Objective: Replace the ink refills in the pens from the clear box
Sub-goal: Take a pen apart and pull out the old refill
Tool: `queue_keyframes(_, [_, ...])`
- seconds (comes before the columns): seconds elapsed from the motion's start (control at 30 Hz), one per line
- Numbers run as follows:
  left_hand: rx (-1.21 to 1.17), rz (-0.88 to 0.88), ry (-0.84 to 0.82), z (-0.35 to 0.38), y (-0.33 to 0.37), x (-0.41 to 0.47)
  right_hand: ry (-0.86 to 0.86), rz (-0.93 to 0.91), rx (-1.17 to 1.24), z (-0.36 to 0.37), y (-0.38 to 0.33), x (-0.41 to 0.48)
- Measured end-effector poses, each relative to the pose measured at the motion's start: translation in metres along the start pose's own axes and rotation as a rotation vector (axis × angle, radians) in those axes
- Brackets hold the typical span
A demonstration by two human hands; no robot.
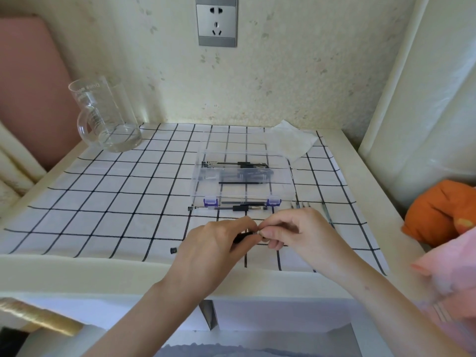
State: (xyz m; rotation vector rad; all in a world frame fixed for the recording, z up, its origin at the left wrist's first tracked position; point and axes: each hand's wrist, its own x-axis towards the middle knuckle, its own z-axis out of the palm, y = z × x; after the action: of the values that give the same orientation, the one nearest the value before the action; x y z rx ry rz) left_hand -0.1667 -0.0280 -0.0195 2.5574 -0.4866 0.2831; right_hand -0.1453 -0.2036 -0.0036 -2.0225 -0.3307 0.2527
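Observation:
The clear box [284, 176] stands open on the checked cloth, its lid with purple latches folded toward me. Pens and a black refill lie inside it. In front of the lid rests another pen [229, 208]. Several loose refills [325, 211] lie to the right. My left hand [219, 243] grips the black end of a pen [242, 237] near the table's front. My right hand [298, 234] pinches the same pen's other end, fingertips meeting those of the left. A small black cap [173, 250] sits on the cloth left of my hands.
A glass measuring jug [108, 117] stands at the back left. A white tissue [288, 141] lies behind the box. An orange cloth [440, 212] and pink fabric [448, 261] sit at the right edge. The checked cloth [103, 202] covers the table.

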Motion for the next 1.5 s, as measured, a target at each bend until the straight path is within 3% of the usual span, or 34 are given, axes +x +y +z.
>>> queue_keyframes(0.5, [0.161, -0.027, -0.103, -0.0013, 0.0015, 0.0048, 0.02, 0.01, 0.011, -0.0008, -0.0025, 0.0001])
queue_keyframes(0.7, [0.157, 0.009, -0.056, 0.0011, -0.001, 0.0053, 0.03, 0.014, -0.018, -0.0004, -0.0015, 0.0008])
queue_keyframes(0.93, [0.139, 0.078, 0.024, 0.0082, -0.0014, 0.0024, -0.025, 0.066, 0.111, 0.0004, -0.003, 0.0001])
queue_keyframes(1.13, [0.028, 0.029, 0.024, 0.0026, 0.0036, 0.0045, 0.018, 0.036, 0.103, -0.0009, -0.0058, 0.0005])
queue_keyframes(1.5, [0.132, 0.057, 0.063, 0.0036, -0.0032, 0.0068, 0.039, 0.037, 0.125, -0.0047, -0.0005, 0.0025])
